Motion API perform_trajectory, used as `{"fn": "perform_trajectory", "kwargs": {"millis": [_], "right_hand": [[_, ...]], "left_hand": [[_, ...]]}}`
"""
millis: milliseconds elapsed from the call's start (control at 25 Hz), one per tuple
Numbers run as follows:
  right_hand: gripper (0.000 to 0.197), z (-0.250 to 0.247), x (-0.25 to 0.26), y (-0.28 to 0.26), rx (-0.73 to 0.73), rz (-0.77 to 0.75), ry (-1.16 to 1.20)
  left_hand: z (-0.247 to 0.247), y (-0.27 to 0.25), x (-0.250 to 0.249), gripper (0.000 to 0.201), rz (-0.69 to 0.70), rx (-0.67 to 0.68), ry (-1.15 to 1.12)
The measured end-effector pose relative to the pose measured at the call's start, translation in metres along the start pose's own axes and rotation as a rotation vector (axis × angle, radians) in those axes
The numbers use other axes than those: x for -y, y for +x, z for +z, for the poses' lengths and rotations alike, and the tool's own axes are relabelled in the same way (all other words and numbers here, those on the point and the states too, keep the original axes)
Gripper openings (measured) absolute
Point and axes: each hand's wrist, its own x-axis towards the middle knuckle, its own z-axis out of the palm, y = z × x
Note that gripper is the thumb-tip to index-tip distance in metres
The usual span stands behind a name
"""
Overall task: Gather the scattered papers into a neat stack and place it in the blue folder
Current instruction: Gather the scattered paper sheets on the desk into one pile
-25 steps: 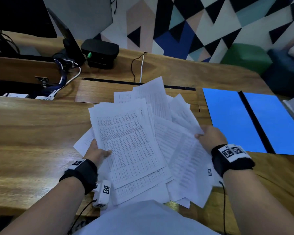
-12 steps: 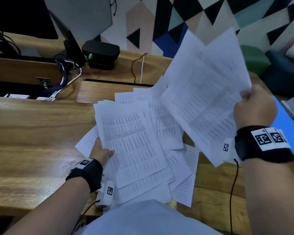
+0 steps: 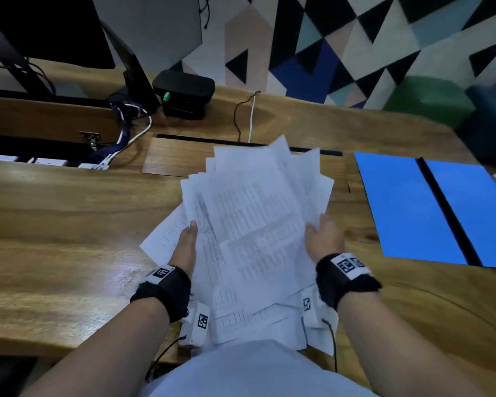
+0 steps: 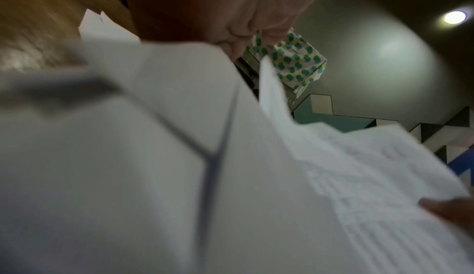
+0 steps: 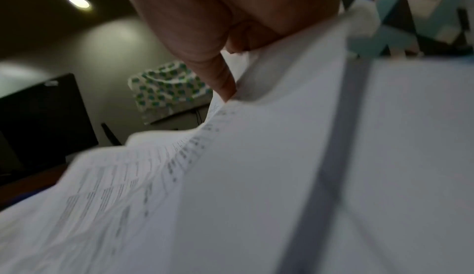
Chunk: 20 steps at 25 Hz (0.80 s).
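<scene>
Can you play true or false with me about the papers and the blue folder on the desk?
1. The blue folder lies open on the desk. True.
2. The papers are already inside the folder. False: they are a fanned, uneven pile on the wooden desk, left of the folder.
3. Both hands are on the papers. True: the left hand is at the pile's left edge, the right hand at its right edge.
4. The papers are blank. False: they carry printed rows like tables.
5. The right hand is touching the folder. False: it is on the papers, apart from the folder.
</scene>
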Motion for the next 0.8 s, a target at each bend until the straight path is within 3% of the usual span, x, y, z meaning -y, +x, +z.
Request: {"fn": "perform_trajectory", "kwargs": {"millis": [40,200,440,600,640,720,800], "right_hand": [[0.031,0.014,-0.009,-0.002,0.089,0.035,0.022],[0.034,0.039,-0.034,0.006,0.475,0.136,0.067],[0.015,0.019,-0.023,0.034,0.51,0.062,-0.281],[0.037,0.04,-0.009,0.035,0.604,0.007,-0.312],[0.034,0.043,-0.008,0.036,0.565,0.0,-0.263],[0.019,0.039,-0.014,0.048,0.331,0.042,-0.148],[0.048,0.03,-0.027,0.063,0.087,0.202,-0.181]], "left_hand": [[-0.002,0.002,0.004,0.076,0.0,0.01,-0.014],[0.0,-0.007,0.005,0.068,0.148,0.002,0.214],[-0.005,0.001,0.01,0.067,0.134,-0.014,0.299],[-0.002,-0.002,0.014,0.076,0.123,0.0,0.245],[-0.003,-0.002,0.014,0.076,0.14,-0.024,0.248],[-0.007,-0.003,0.012,0.071,0.149,-0.082,0.216],[-0.018,-0.001,0.013,0.067,0.109,-0.115,0.19]]}}
